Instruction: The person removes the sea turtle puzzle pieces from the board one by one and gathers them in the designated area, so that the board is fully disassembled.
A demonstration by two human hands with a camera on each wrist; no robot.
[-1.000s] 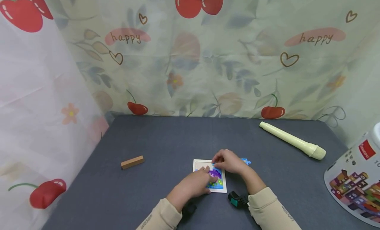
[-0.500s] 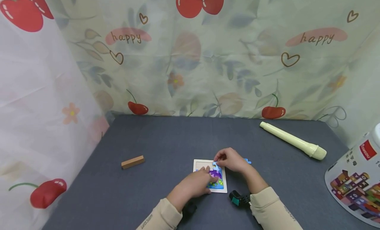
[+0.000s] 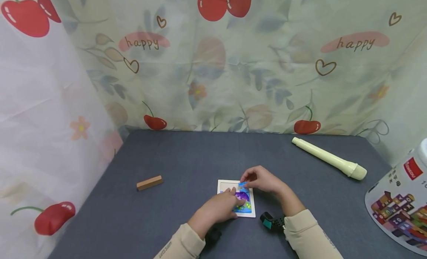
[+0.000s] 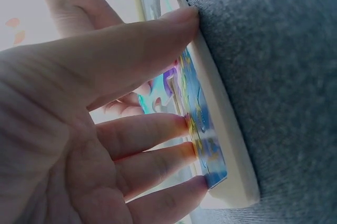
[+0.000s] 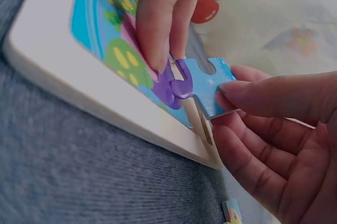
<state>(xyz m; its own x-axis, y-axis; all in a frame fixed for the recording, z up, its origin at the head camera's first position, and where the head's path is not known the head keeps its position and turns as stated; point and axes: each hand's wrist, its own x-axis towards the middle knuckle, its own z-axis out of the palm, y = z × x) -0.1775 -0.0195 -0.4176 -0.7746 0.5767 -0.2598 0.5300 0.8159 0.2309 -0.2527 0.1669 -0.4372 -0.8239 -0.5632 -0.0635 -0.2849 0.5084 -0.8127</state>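
A small jigsaw puzzle in a pale wooden frame (image 3: 252, 209) lies on the dark table, its picture blue, purple and green. My left hand (image 3: 218, 207) rests over its lower left, fingertips (image 4: 181, 124) on the fitted pieces and thumb at the frame's edge. My right hand (image 3: 261, 179) pinches a light blue puzzle piece (image 5: 206, 84) with a purple end between thumb and fingers. That piece is tilted over the frame's upper right part, its purple end right at the purple piece in the puzzle. Bare tray shows beside it. Another loose piece (image 5: 231, 212) lies outside the frame.
A brown wooden block (image 3: 149, 183) lies to the left. At the back right is a pale yellow microphone-shaped stick (image 3: 328, 158). A large white printed tub (image 3: 398, 203) stands at the right edge. A patterned curtain (image 3: 233, 84) hangs behind the table.
My right hand has drawn slightly right and turned the piece over the frame's upper right, so more of it shows. The loose blue piece beyond it is now hidden. My left hand stays put.
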